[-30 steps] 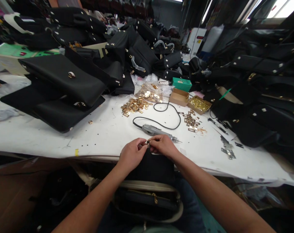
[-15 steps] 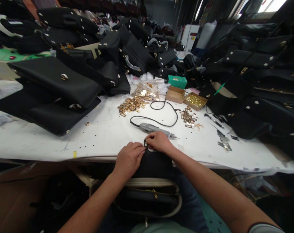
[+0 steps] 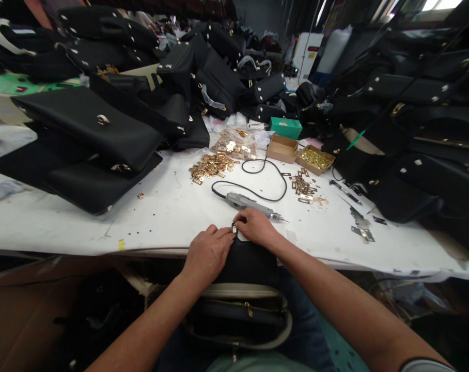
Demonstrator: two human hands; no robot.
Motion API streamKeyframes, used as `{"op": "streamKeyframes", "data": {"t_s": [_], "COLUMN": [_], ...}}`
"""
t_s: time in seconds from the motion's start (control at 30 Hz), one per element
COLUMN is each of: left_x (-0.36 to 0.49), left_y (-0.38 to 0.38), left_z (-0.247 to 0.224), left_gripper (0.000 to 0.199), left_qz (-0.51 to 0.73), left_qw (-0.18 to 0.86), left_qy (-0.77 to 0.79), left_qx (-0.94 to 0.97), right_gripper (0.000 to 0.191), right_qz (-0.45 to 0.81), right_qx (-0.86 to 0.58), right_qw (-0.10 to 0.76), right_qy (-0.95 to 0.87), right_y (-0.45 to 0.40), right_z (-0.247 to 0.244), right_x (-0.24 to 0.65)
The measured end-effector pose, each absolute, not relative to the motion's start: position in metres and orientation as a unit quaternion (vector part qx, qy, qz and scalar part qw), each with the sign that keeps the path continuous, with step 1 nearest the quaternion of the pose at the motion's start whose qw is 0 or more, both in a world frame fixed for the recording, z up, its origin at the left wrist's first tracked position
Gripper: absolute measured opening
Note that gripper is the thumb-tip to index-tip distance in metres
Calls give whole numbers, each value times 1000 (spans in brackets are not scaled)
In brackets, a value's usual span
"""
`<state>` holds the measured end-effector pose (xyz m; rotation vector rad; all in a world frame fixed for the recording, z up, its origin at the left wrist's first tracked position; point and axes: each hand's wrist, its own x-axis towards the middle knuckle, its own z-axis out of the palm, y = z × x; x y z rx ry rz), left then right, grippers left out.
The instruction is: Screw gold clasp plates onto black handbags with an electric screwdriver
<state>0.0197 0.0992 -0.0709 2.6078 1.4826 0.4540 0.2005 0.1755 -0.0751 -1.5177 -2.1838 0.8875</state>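
- At six o'clock from the hands, the black bag (image 3: 248,266) gapes open: pale rim, gold zip, smooth flap.
- Right hand (image 3: 255,226) pinches a small frame (image 3: 234,228) at the flap's tip; left hand (image 3: 208,253) touches it, grip unclear.
- Seemingly positioning it; next move calls for steadiness.
- Screwdriver (image 3: 248,203): one o'clock, just beyond.

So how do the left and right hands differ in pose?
The left hand lies flatter, fingers stretched toward the small rectangular piece; the right hand is more curled, fingers bent down. The left hand covers the left side of the black panel; the right hand sits farther right. Both are bare, fingertips at the piece.
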Motion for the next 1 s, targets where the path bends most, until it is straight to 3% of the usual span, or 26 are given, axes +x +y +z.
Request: {"op": "streamKeyframes", "data": {"t_s": [0.3,0.63,1.0], "left_x": [23,21,30], "left_y": [102,104,110], "left_z": [-63,-66,-42], "left_gripper": [27,26,23], "left_qz": [106,127,33], "left_qw": [37,57,55], "left_qy": [494,503,475], "left_qx": [862,853,878], "right_gripper": [21,24,18], "right_qz": [346,352,331], "right_qx": [-475,-507,-546], "right_qw": [181,161,123], "right_qy": [-789,-770,-760], "right_y": [170,168,170], "right_z": [-72,-68,-67], "right_x": [211,209,202]}}
